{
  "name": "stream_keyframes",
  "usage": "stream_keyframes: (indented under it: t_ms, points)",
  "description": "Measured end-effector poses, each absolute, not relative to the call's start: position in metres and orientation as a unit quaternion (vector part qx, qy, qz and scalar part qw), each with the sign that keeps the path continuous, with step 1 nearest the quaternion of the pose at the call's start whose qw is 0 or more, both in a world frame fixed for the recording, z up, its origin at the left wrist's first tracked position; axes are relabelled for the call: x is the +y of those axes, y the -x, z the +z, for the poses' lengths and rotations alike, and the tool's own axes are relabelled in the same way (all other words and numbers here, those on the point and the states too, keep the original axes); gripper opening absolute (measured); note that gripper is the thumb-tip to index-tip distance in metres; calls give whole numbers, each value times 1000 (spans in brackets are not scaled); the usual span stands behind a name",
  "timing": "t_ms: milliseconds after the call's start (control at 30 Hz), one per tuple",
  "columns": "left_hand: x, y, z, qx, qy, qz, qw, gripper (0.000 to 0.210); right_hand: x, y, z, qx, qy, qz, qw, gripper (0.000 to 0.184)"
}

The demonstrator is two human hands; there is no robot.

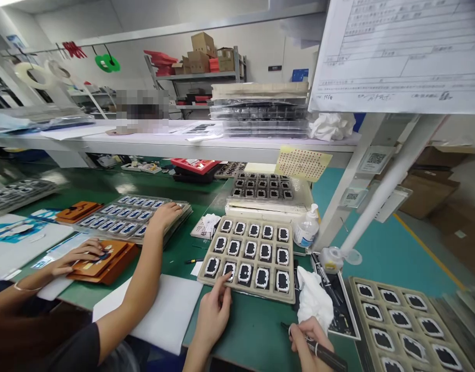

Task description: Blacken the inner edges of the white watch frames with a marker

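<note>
- A green bench (256, 325) spans your station under a white shelf (183, 150); a co-worker's arm (144, 279) reaches across on your left.
- Your beige tray (275, 245) lies ahead, tissue (317, 299) beside its right edge.
- Your left hand (214, 310), loosely curled, points at a front-row frame (230, 267); your right hand (311, 341) grips a black marker (330, 357).
- The tray's frames show white rims, black centres.
- A post label (373, 159) bears a QR code, its print unreadable.
</note>
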State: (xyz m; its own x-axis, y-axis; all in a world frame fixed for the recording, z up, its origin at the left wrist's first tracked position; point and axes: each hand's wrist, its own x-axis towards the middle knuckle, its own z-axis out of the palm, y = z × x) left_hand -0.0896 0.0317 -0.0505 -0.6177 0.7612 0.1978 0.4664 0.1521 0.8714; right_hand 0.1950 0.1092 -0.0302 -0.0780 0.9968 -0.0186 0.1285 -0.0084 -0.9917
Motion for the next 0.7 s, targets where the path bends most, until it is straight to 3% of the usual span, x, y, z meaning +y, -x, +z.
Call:
stream_keyframes:
  t_ms: [700]
  points:
    - [28,90,-37,751,-425,483,150,62,112,-200,-25,-562,506,483,441,72]
